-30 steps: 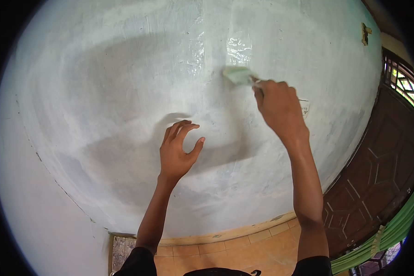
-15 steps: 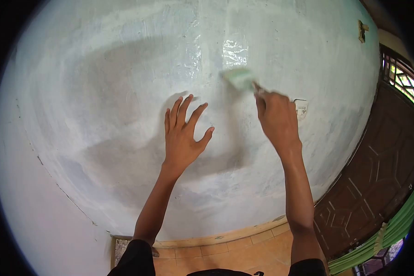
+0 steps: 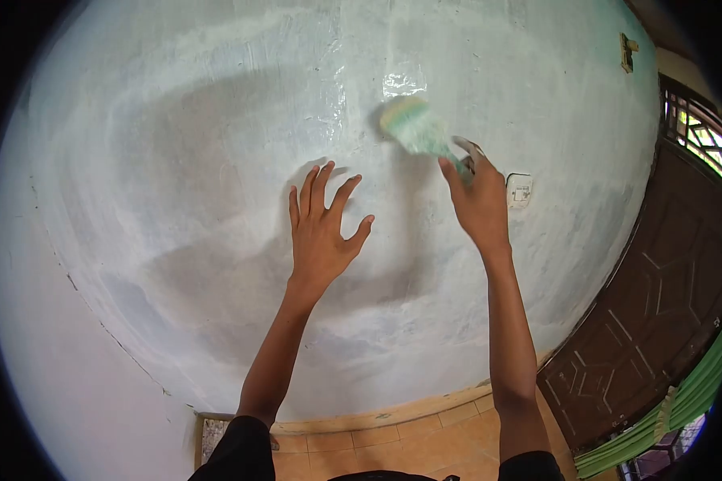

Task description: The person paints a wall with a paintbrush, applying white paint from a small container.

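A flat brush or scraper-like tool (image 3: 417, 130), pale green with a yellowish end and blurred by motion, is at the wall (image 3: 217, 160). My right hand (image 3: 481, 196) grips its handle, fingers wrapped round it. To the left, my left hand (image 3: 325, 228) is spread with its fingers apart, at or just off the wall; contact cannot be made out. Wet, shiny patches show on the wall above the tool and above my left hand.
A white wall switch (image 3: 519, 191) is right of my right hand. Farther right stand a brown carved door (image 3: 650, 297) and a green curtain (image 3: 690, 401). A small fitting (image 3: 628, 53) is high on the wall. Orange floor tiles (image 3: 417, 445) lie below.
The tool has tilted and its broad end has shifted slightly up and left. My right hand has turned, with its fingers around the handle showing differently. My left hand has hardly moved.
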